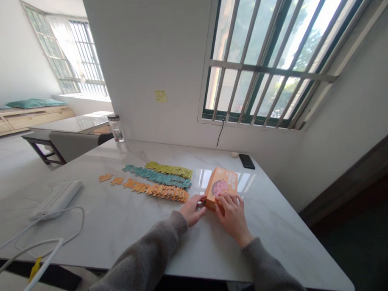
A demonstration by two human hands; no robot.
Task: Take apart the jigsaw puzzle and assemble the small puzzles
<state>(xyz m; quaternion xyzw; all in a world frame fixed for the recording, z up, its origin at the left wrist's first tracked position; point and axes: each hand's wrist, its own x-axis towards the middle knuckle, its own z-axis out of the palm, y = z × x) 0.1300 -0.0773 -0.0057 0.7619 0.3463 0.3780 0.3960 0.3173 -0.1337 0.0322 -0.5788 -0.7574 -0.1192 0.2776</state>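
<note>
An orange cardboard box with a pink round picture and white lettering lies on the white marbled table. Across its top and near end, the fingers and thumb of my right hand grip it. My left hand is at the box's near left corner, thumb and fingertips around the edge, where a dark gap shows. To the left, puzzle-shaped pieces lie in overlapping rows: a yellow-green row at the back, a teal row in the middle, and an orange row in front, whose left end spreads into single pieces.
A white power strip with a looping cable lies at the left. A clear bottle stands at the far left corner. A black phone and a small round white thing lie at the back right, near the wall.
</note>
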